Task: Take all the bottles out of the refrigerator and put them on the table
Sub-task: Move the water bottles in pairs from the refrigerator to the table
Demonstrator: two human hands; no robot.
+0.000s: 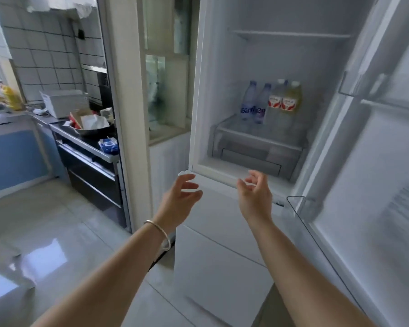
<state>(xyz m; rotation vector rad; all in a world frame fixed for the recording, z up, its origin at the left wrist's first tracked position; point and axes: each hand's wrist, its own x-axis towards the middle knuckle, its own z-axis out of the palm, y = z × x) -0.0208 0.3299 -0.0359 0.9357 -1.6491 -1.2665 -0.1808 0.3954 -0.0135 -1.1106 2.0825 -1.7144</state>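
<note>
Both forearms reach forward: left hand (180, 199) at eleven o'clock, right hand (255, 197) at one, fingers spread, empty. Beyond, at one o'clock, four bottles (270, 102) stand clustered inside the open refrigerator (253, 55); door (376, 161) at three.

head view looks forward-down, near the open refrigerator (257, 95).

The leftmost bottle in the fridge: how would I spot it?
Look into the open refrigerator, on the shelf above the clear drawer. Four bottles stand there in a row; the leftmost bottle is clear with blue lettering, unlike the two red-labelled bottles on the right.
</note>
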